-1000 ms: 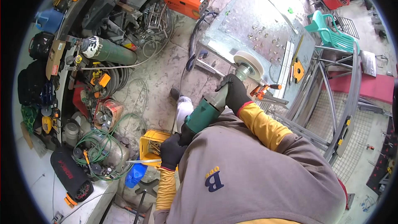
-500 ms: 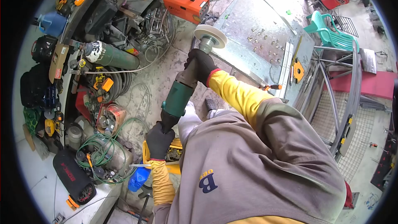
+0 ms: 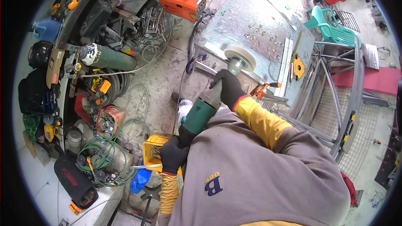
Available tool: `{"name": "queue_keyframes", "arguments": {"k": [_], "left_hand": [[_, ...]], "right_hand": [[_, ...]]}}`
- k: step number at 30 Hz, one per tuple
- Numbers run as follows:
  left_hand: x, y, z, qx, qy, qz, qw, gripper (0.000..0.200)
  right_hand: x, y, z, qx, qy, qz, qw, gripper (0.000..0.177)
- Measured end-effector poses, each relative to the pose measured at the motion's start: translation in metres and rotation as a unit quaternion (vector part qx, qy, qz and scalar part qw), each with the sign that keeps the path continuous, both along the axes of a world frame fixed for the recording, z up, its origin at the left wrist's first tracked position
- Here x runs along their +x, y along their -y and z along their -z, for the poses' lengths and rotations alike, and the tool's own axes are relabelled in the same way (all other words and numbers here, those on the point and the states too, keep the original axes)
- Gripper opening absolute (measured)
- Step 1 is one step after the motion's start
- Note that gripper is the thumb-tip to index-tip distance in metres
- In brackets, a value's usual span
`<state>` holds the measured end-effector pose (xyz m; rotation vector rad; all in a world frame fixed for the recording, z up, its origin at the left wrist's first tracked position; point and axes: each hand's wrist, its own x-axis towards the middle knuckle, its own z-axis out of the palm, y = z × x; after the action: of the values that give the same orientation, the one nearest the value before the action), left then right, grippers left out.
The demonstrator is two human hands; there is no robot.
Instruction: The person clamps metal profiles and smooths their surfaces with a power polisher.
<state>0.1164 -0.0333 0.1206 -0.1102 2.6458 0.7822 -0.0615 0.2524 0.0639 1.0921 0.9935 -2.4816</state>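
The person's left hand [image 3: 173, 155] has its grip closed around the rear of the green grinder [image 3: 198, 116], and the right hand [image 3: 229, 88] closes near its head. The blurred disc [image 3: 240, 57] is at the near edge of the metal surface [image 3: 234, 29]; contact cannot be told.

left hand [image 3: 173, 155] grips green grinder's [image 3: 198, 116] rear; right hand [image 3: 230, 88] holds its front.

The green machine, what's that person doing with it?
The person is holding the green grinder in both gloved hands. The left hand grips its back end, and the right hand is up near the round disc. The disc is at the edge of the metal table, but I can't tell if they touch.
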Motion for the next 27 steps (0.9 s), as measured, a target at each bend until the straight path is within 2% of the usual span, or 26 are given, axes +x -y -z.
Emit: {"name": "queue_keyframes", "arguments": {"k": [1,4,7,11,12,13,14,16,17,18,20,23,27], "left_hand": [[0.005,-0.002,0.003,0.006,0.015,0.008,1.000,0.037],[0.012,-0.004,0.006,0.014,0.029,0.013,0.999,0.035],[0.003,-0.006,-0.003,0.036,0.047,0.001,0.998,0.036],[-0.010,0.005,0.001,0.026,0.009,-0.020,0.999,0.036],[-0.015,0.009,0.002,0.024,-0.012,-0.025,0.999,0.035],[-0.021,0.014,0.004,0.023,-0.014,-0.024,0.999,0.035],[-0.027,0.018,0.006,0.006,-0.029,-0.034,0.999,0.033],[-0.036,0.025,0.013,-0.011,-0.047,-0.040,0.998,0.032],[-0.039,0.030,0.018,-0.018,-0.045,-0.048,0.998,0.031],[-0.042,0.033,0.021,-0.025,-0.043,-0.057,0.997,0.030],[-0.045,0.034,0.015,-0.013,-0.030,-0.070,0.997,0.028],[-0.043,0.030,0.011,-0.027,-0.053,-0.048,0.997,0.028],[-0.030,0.012,-0.003,-0.025,-0.014,-0.031,0.999,0.028]], "right_hand": [[0.006,-0.004,-0.004,0.019,0.033,0.029,0.999,0.011],[0.021,-0.011,-0.009,0.018,-0.004,0.041,0.999,0.013],[0.015,-0.007,-0.003,0.007,-0.039,0.016,0.999,0.015],[-0.023,0.017,0.022,0.022,-0.063,-0.040,0.997,0.017],[-0.028,0.029,0.025,0.222,-0.195,-0.130,0.946,0.014],[-0.039,0.035,0.027,0.215,-0.244,-0.152,0.933,0.003],[-0.053,0.040,0.029,0.209,-0.292,-0.174,0.917,0.017],[-0.075,0.058,0.061,0.230,-0.378,-0.156,0.883,0.023],[-0.082,0.072,0.022,0.112,-0.141,-0.116,0.977,0.017],[-0.087,0.075,0.010,0.112,-0.143,-0.113,0.977,0.017],[-0.097,0.077,-0.004,-0.053,-0.031,-0.060,0.996,0.017],[-0.086,0.070,-0.017,-0.037,-0.018,-0.055,0.998,0.016],[-0.058,0.046,-0.026,-0.018,-0.005,-0.032,0.999,0.013]]}}
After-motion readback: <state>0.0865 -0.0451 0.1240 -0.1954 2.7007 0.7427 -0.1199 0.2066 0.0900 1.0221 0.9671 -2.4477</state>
